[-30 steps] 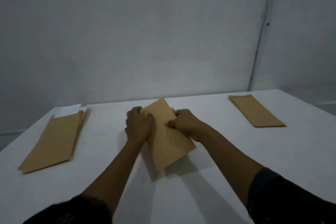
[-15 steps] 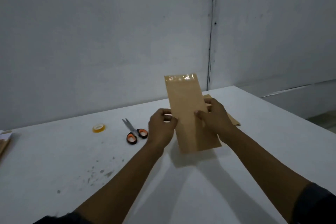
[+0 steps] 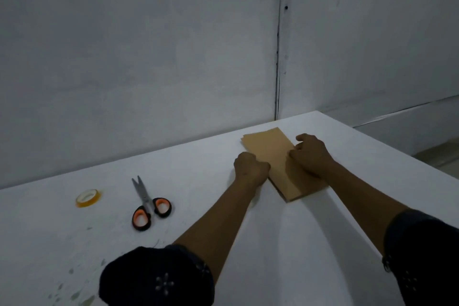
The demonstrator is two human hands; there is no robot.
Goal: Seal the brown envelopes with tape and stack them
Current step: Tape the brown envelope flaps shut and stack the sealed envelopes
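Observation:
A brown envelope (image 3: 273, 154) lies flat on top of a small stack of brown envelopes at the far right of the white table (image 3: 198, 151). My left hand (image 3: 250, 169) sits at the envelope's left edge with its fingers curled against it. On the right edge, my right hand (image 3: 310, 154) holds the envelope with thumb and curled fingers. The lower envelopes show only as thin edges at the near end (image 3: 293, 198). A roll of yellowish tape (image 3: 88, 197) lies far to the left of both hands.
Scissors (image 3: 149, 206) with orange and black handles lie closed between the tape roll and my left arm. The table's right edge runs diagonally just beyond the stack. A grey wall stands behind the table. Small stains mark the near left surface.
The envelope, held upright in the air half a second ago, now lies flat on the stack at the right. Both hands came down with it. The view turned right, away from the left pile.

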